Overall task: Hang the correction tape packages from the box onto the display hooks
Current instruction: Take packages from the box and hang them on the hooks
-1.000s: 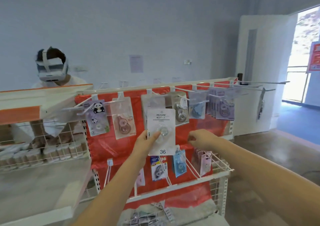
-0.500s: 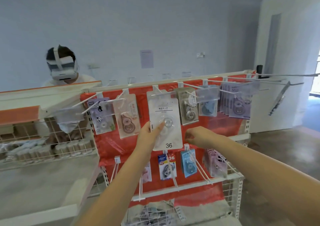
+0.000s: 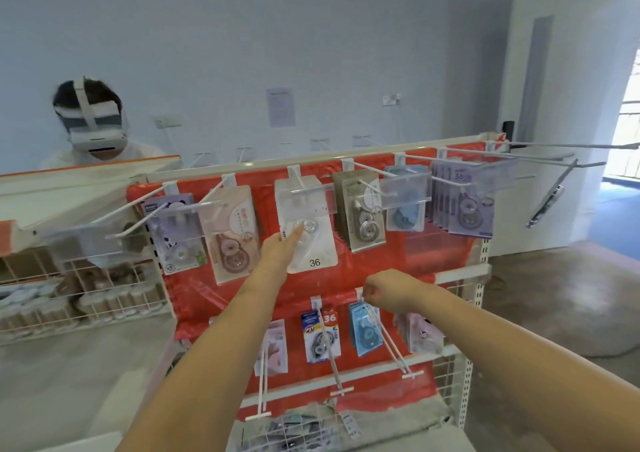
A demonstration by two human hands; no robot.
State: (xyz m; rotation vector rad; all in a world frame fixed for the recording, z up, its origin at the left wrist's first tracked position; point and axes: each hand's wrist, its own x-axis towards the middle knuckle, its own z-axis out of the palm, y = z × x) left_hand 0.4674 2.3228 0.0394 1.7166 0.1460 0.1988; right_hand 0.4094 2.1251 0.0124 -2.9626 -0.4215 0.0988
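Correction tape package [image 3: 306, 229]: white card under clear glossy plastic blister. Display hooks [image 3: 330, 351]: white-coated metal wire, smooth. Backing sheet [image 3: 346, 278]: red glossy plastic film, wrinkled. Floor [image 3: 554, 299]: polished concrete.

I stand in a mock shop: hooks [image 3: 367, 169] carrying packaged correction tape [image 3: 367, 216] at twelve o'clock, wire baskets [image 3: 79, 299] at nine.
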